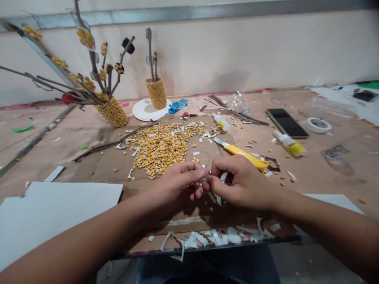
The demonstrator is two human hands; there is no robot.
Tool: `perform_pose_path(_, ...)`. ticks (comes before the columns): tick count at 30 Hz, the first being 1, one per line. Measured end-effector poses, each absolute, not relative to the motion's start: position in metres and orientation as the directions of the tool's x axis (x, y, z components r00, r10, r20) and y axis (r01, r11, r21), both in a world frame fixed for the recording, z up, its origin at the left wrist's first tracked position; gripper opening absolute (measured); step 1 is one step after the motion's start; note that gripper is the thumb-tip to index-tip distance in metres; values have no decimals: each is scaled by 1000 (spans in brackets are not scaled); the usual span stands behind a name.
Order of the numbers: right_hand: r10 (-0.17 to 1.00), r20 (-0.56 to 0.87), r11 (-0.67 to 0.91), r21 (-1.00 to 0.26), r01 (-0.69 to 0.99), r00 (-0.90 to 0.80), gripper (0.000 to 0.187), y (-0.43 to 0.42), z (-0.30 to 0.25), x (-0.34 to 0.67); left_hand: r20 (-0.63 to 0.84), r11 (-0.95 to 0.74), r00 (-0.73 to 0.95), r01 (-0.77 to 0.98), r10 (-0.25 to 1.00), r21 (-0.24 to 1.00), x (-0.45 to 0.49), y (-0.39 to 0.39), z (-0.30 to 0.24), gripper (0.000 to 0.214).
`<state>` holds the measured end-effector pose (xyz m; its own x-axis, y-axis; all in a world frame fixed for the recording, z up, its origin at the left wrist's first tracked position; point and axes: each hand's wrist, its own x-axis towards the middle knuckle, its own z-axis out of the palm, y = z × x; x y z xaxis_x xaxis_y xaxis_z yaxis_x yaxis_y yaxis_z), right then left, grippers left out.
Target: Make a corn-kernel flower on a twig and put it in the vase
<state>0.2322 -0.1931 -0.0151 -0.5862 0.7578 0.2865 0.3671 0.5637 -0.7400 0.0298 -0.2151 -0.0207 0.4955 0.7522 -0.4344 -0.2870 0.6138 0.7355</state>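
Note:
Over the cardboard, my left hand (185, 179) and my right hand (239, 181) meet fingertip to fingertip. Between them is a small whitish, partly see-through piece (205, 178), pinched by both hands and too small to name. Tucked under my right hand's curled fingers is a white and dark looped object (220, 200), mostly hidden, perhaps scissors handles. Just beyond my left hand spreads a pile of corn kernels (161, 148). A yellow utility knife (244, 155) lies beyond my right hand, its blade out.
Two kernel-covered pots, one (111, 112) and another (156, 94), hold twigs at the back. Glue bottles (293, 145), a phone (286, 123) and a tape roll (318, 125) lie right. White board (62, 221) lies left; paper scraps (219, 238) line the front edge.

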Motion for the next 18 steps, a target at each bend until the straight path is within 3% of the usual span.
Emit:
perform_pose_path(3,748,307,586,-722,368,-589,19,-195,-15,231,-442,583,472,-203,762,787,32,-220,-23,38)
perform_pose_path(8,752,326,597,-706,382,-573,23,-196,-14,230,-411,555,439,-277,799,784,33,-222,-26,36)
perform_pose_path(18,815,58,300,-894,333,-577,23,-189,-11,237,-396,523,433,-228,810,821,32,-218,-23,24)
